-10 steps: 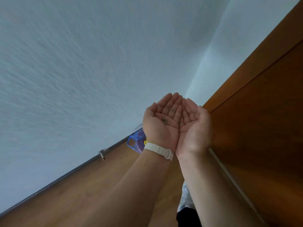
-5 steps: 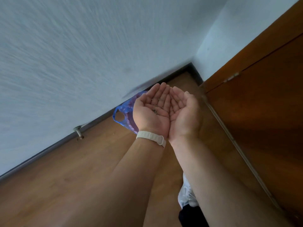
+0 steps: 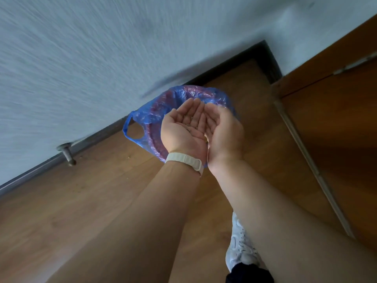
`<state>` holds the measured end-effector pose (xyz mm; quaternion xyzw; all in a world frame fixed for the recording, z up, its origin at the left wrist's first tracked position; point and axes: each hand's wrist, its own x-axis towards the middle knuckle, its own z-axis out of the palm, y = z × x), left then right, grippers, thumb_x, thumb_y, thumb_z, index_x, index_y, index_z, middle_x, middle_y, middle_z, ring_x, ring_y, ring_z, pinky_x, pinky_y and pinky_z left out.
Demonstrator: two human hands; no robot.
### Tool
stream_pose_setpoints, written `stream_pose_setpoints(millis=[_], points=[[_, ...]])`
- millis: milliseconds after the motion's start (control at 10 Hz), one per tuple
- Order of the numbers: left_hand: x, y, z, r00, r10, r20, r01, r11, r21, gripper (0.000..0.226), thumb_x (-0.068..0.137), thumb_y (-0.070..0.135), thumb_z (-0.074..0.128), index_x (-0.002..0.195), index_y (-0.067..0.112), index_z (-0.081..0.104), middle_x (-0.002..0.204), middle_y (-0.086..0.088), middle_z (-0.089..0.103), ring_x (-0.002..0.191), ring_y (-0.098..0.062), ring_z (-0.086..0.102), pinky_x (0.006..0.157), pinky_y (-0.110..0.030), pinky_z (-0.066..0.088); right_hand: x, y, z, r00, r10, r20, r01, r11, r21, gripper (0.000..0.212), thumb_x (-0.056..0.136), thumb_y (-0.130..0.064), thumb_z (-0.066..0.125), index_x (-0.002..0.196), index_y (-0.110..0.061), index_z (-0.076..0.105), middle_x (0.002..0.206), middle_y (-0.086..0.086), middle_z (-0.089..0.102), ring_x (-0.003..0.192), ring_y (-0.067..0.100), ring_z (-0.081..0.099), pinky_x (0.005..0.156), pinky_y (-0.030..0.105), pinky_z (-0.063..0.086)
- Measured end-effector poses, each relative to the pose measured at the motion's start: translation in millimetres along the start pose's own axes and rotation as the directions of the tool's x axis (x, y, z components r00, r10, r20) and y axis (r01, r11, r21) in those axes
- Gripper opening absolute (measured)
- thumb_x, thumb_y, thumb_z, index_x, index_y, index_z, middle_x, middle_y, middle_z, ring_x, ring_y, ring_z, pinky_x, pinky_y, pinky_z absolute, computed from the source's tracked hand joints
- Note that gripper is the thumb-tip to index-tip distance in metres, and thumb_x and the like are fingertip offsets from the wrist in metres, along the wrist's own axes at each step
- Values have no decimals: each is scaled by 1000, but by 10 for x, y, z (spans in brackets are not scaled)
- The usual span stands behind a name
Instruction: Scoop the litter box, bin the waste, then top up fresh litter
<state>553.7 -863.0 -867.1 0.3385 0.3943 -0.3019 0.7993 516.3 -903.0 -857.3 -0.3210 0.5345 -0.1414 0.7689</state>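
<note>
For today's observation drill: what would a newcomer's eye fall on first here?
Two cupped hands at centre, left hand and right hand side by side, palms up, with a few dark grains in the left palm. Just beyond them a blue bag stands open on the floor, near the wall corner.

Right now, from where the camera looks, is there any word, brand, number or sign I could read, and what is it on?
No readable text anywhere in this view.
blue plastic bag: no print shows on it.
white wristband: plain, no marking visible.
white shoe: any logo is too blurred to read.
Wall, floor and wooden door: no labels or signs show.
</note>
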Motion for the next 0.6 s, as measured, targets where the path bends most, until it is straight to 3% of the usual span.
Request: stream_pose_setpoints(millis=[100, 200, 300, 400, 500, 600], points=[[189, 41, -149, 995, 98, -20, -87, 941, 326, 36, 100, 19, 38, 97, 2, 70, 102, -14, 74, 102, -23, 69, 98, -34, 51, 193, 210, -123, 986, -164, 29, 159, 879, -450, 25, 95, -20, 49, 85, -18, 71, 87, -5, 72, 91, 14, 66, 80, 34, 55], [309, 121, -274, 984, 150, 94, -171, 667, 726, 24, 97, 14, 45, 95, 15, 69, 108, -8, 72, 108, -20, 66, 97, -30, 50, 319, 283, -272, 948, -227, 222, 315, 586, -747, 34, 95, -26, 50, 124, -14, 62, 127, 0, 63, 120, 15, 55, 105, 37, 43], [398, 198, -377, 966, 108, 236, -249, 124, 961, 25, 95, 23, 50, 115, 22, 65, 122, -4, 64, 114, -22, 59, 100, -37, 47, 376, 234, -384, 890, -153, 430, 453, 175, -874, 38, 94, -23, 55, 131, -12, 56, 137, 2, 52, 127, 19, 47, 104, 30, 36], [446, 327, -431, 930, 18, 367, -327, -416, 849, 40, 94, 24, 50, 134, 22, 55, 140, 0, 51, 123, -20, 50, 103, -32, 40, 420, 189, -439, 858, -49, 511, 505, -104, -857, 41, 93, -27, 56, 132, -12, 53, 137, 3, 48, 124, 23, 47, 98, 34, 39], [442, 491, -471, 909, -82, 409, -354, -670, 652, 51, 94, 32, 51, 144, 24, 43, 150, 1, 38, 134, -24, 41, 104, -37, 37, 408, 125, -435, 838, 1, 545, 525, -270, -807, 44, 93, -36, 52, 132, -14, 51, 132, 3, 51, 123, 25, 47, 97, 43, 45], [389, 616, -485, 890, -115, 442, -335, -823, 459, 59, 91, 46, 51, 146, 29, 37, 152, 2, 37, 136, -26, 39, 109, -43, 35, 361, 82, -438, 826, 32, 562, 528, -392, -754, 46, 93, -42, 49, 130, -16, 50, 125, 1, 53, 118, 24, 49, 93, 42, 46]])
